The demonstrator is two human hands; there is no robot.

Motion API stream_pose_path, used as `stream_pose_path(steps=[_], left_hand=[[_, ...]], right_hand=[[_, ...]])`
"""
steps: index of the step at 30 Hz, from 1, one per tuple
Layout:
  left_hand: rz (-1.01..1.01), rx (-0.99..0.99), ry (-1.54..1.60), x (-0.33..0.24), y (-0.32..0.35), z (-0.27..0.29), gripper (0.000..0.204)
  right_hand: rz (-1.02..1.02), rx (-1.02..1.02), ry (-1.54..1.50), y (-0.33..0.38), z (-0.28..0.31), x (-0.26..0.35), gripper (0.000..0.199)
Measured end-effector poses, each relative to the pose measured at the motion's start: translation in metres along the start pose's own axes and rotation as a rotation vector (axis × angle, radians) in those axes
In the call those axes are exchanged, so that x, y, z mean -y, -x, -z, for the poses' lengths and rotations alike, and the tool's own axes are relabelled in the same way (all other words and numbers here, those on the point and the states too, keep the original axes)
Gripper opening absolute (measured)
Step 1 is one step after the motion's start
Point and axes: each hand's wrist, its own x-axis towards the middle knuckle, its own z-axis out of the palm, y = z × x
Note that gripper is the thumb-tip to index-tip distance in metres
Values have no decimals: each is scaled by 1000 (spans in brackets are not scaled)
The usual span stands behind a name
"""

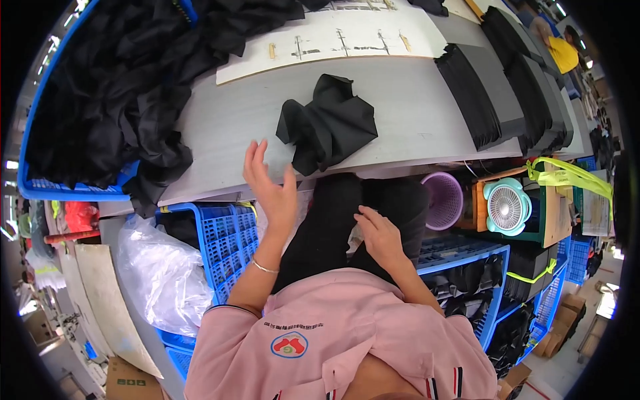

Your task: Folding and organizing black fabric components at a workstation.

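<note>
My left hand (273, 193) is raised by the table's front edge. Its fingers are spread and it holds nothing. Just beyond it, a crumpled piece of black fabric (340, 123) lies on the grey table (227, 127), touched by neither hand. Over my lap hangs my right hand (381, 235), its fingers stretched out and loosely bent, with nothing visible in them. Black trousers (320, 227) cover my legs below both hands.
A blue crate (33, 133) heaped with black fabric stands at the left. Stacks of black cut pieces (480, 93) line the table's right side, and a marked white board (333, 40) lies at the back. Beside my right leg are a purple basket (443, 200) and a small fan (508, 208).
</note>
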Motion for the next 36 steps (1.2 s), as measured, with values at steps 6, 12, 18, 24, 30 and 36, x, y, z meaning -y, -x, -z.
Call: stream_pose_path(steps=[6,12,18,24,30,36], left_hand=[[-601,191,-166,-1,-78,-21,32],[-706,323,20,-33,-61,-39,11],[-617,446,227,-95,15,-22,13],[-474,498,338,-105,63,-11,12],[-560,611,375,-117,101,-3,15],[-566,855,545,-132,135,13,19]], right_hand=[[44,-30,-6,2,10,8,32],[44,-279,-314,-34,38,54,28],[-141,-279,-126,-62,9,10,24],[-433,-42,-1071,-56,28,-1,17],[-482,0,-1663,-54,2,-23,25],[-388,-395,-1707,-75,-2,-38,34]])
